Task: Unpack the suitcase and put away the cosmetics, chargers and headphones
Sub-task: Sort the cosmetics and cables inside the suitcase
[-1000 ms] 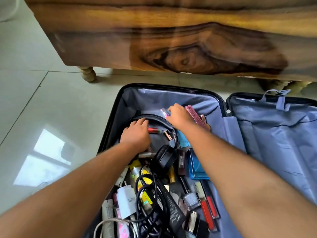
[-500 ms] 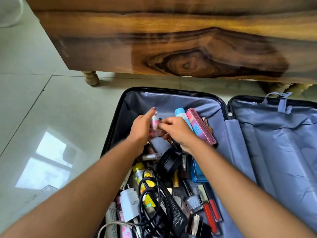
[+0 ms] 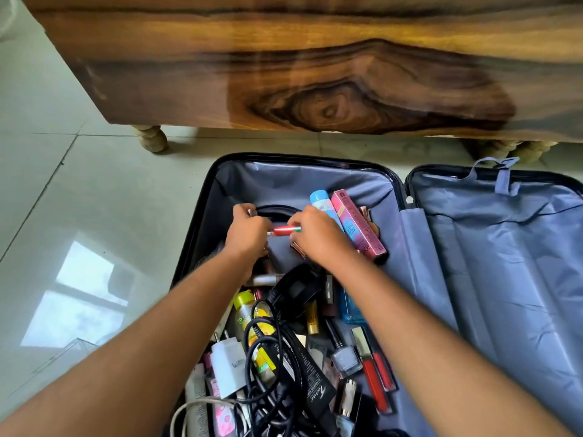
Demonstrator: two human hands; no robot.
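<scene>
Suitcase [image 3: 473, 247], grey fabric lining; left hand [image 3: 247, 236], right hand [image 3: 318, 238] both pinch slim red tube [image 3: 284, 230].

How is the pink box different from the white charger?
The pink box is long and thin; the white charger is short and chunky. The box lies at the suitcase's far end, beside the right hand; the charger sits at the near end among black cables. Both are inside the suitcase.

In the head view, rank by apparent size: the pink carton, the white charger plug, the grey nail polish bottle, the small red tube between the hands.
1. pink carton
2. white charger plug, nearer the camera, so unsure against the carton
3. grey nail polish bottle
4. red tube
</scene>
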